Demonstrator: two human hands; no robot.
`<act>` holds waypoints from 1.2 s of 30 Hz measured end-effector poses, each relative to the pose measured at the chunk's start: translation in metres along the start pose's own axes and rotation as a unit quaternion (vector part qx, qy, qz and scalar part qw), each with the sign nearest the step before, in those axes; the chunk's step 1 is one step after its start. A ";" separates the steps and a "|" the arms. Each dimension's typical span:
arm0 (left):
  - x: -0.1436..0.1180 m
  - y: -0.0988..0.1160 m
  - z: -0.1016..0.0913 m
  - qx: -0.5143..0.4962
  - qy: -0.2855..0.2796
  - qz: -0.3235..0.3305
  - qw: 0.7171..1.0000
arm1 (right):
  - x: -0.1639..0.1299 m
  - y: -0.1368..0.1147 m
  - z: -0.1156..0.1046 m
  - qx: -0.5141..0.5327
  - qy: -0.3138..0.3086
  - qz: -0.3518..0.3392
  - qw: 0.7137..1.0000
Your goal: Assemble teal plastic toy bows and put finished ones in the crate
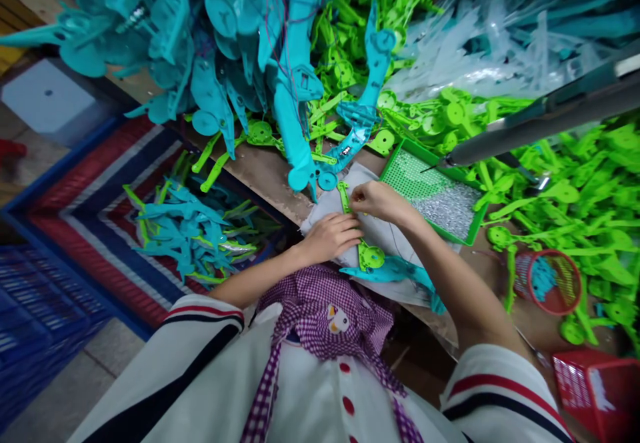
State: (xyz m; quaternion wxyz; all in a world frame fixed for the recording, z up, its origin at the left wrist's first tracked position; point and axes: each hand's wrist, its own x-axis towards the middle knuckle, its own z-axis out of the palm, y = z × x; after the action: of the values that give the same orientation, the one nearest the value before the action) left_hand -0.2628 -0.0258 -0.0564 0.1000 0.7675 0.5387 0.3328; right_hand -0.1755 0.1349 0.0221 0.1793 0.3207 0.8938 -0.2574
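Strip (361, 233) of green plastic lay under both hands, right fingertips (356, 196) pinching its upper end, left hand (333, 235) pressed flat beside it.

Worn brown tabletop (270, 173) heaped with plastic parts, above grey tiled floor (65, 396) beside a striped woven sack (100, 183).

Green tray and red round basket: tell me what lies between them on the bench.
In the head view, between the green tray and the red round basket lie loose green plastic parts on the brown bench top, with bare bench around them.
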 end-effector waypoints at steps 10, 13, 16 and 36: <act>0.000 0.000 0.001 0.001 -0.009 -0.002 1.000 | 0.004 -0.003 -0.007 -0.027 -0.034 0.022 0.999; 0.001 -0.001 0.001 0.002 -0.010 0.003 1.000 | 0.005 -0.006 -0.008 -0.044 -0.040 0.031 0.998; 0.001 -0.001 0.001 0.001 -0.012 0.004 1.000 | 0.007 -0.013 -0.010 -0.089 -0.056 0.045 0.993; -0.004 -0.001 -0.004 -0.083 -0.009 -0.009 0.996 | -0.049 -0.004 0.026 0.010 0.186 0.064 0.980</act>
State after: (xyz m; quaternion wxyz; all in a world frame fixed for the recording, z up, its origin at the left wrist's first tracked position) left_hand -0.2666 -0.0301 -0.0558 0.1711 0.7546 0.5155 0.3682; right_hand -0.1381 0.0934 0.0267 0.0227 0.4213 0.8865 -0.1899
